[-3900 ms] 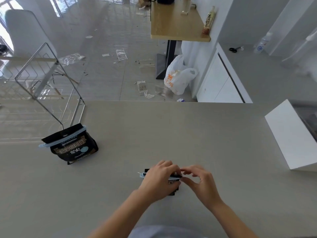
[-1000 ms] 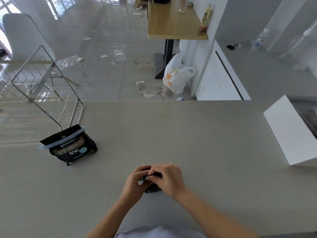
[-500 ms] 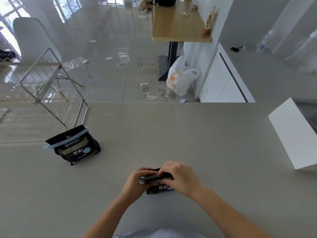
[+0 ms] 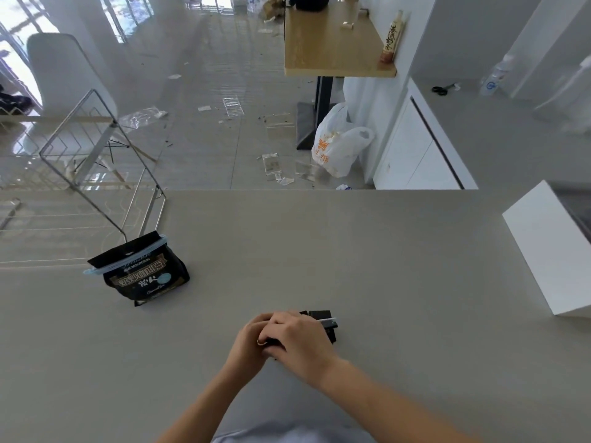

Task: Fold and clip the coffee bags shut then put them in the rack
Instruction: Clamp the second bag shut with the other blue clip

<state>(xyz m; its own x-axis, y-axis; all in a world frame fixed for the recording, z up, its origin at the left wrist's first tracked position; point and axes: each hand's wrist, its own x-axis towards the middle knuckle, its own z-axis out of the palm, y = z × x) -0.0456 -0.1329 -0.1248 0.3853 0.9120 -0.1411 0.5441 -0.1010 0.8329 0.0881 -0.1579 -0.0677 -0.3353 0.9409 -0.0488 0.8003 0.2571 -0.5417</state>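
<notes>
Left hand (image 4: 251, 340): curling its fingers round the left end of the small black coffee bag (image 4: 323, 315), half tucked under the other hand.
Right hand (image 4: 299, 338): lying over the top of that bag, fingers bent and gripping it.
Small bag: sitting on the flat grey surface (image 4: 367, 257), only its right end peeking out, with a pale plastic clip (image 4: 328, 321) lying across it.
Second bag: the larger black foil coffee bag with gold lettering (image 4: 150, 278) is standing well off to the left, a light blue clip (image 4: 128, 262) running across its folded top.
Rack: the silver wire rack (image 4: 80, 148) is standing just behind that bag.
</notes>
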